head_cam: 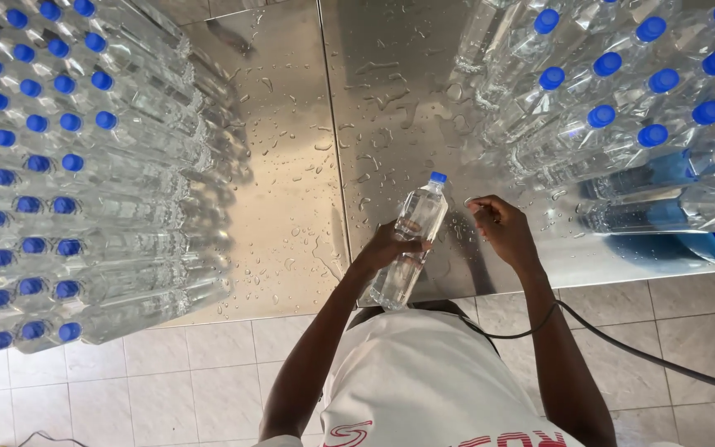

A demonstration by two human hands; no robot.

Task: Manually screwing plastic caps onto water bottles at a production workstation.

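Gripping a blue-capped water bottle [410, 240] in the left hand [389, 246], a worker curls right-hand [502, 228] fingers, seemingly empty, above the wet steel table [291, 207].

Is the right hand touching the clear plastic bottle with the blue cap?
Apart. The head view shows bare wet steel table between the right hand and the clear blue-capped plastic bottle, which the left hand grips.

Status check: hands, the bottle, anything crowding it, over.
Left hand gripping clear blue-capped bottle mid-body, tilted. Right hand beside it, fingers curled, off the bottle. Bottle groups left and right; wet steel table between.
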